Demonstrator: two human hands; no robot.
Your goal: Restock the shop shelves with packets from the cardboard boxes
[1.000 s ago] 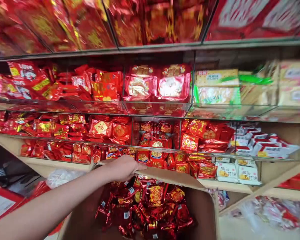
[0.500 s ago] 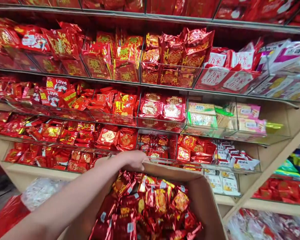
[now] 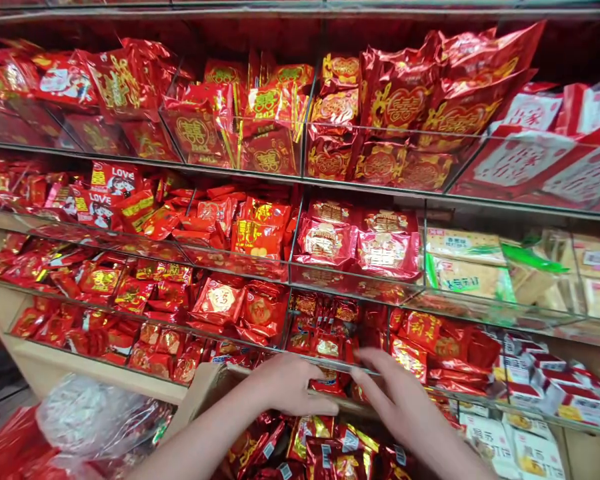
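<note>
My left hand (image 3: 290, 390) is closed over the far edge of an open cardboard box (image 3: 205, 395), fingers curled on the flap. The box holds several red foil packets (image 3: 330, 450) and is pressed up against the lower glass shelf. My right hand (image 3: 403, 403) lies beside the left at the same edge. Its fingers are stretched out flat and hold nothing. Just beyond both hands is a glass-fronted bin of small red packets (image 3: 325, 327).
Tiered glass shelves (image 3: 300, 179) full of red and gold packets fill the view. Yellow-green packs (image 3: 460, 267) and white boxes (image 3: 530, 393) sit at the right. A clear plastic bag (image 3: 90, 420) lies at the lower left beside the wooden shelf base.
The box has come up closer to the shelves. My right hand has come into view at the box's far edge. The left hand keeps its hold on the flap.
</note>
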